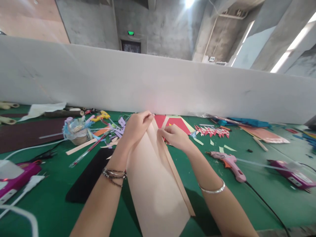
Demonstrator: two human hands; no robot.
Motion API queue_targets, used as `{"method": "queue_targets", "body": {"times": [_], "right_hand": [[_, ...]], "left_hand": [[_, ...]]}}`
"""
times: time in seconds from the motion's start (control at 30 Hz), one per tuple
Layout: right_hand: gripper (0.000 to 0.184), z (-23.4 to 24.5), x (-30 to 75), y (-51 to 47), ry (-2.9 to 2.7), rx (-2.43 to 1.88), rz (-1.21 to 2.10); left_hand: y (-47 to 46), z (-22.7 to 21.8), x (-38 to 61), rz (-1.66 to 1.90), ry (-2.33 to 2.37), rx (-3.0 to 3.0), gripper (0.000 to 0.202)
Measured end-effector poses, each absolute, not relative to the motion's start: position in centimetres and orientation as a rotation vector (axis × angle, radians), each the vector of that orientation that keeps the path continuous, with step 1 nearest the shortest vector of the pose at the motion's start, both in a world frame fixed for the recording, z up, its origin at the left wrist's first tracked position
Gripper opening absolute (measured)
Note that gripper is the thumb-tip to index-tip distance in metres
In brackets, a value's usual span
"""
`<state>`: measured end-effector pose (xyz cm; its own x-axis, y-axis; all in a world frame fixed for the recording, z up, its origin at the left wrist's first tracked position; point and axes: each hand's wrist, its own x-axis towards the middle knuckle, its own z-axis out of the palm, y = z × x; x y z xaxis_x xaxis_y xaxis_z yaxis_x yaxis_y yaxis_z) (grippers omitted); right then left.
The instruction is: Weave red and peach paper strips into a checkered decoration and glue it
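A long cream sheet of paper or thin card [155,194] slopes up from the near edge of the view. My left hand [138,128] closes on its far end, thumb and fingers pinched together. My right hand [176,136] pinches the same sheet near its far right corner. Along the sheet's right side runs a narrow cream strip [180,184]; whether it is a fold or a separate piece I cannot tell. Just beyond my hands lies red card [177,123] with pale bands, partly hidden by them.
A pink glue gun [230,163] with a black cord lies at right, near a purple power strip [293,174]. Another purple power strip [19,177] is at left, beside a black mat [91,177]. Paper scraps [119,128] and a yellow glue gun [101,116] lie behind.
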<state>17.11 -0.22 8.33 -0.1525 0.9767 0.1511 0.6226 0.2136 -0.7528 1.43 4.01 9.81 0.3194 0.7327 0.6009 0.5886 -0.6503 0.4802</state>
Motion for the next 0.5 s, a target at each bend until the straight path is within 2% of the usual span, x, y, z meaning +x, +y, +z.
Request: {"method": "queue_targets", "body": {"times": [0.13, 0.5], "right_hand": [[0.036, 8.2, 17.3, 0.0, -1.772, -1.344, 0.896], [0.041, 7.4, 17.8, 0.8, -1.754, -1.339, 0.934]], "left_hand": [[4.0, 10.0, 1.2, 1.284, 1.197, 2.393, 0.031], [4.3, 10.4, 0.0, 1.408, 1.253, 2.395, 0.030]]}}
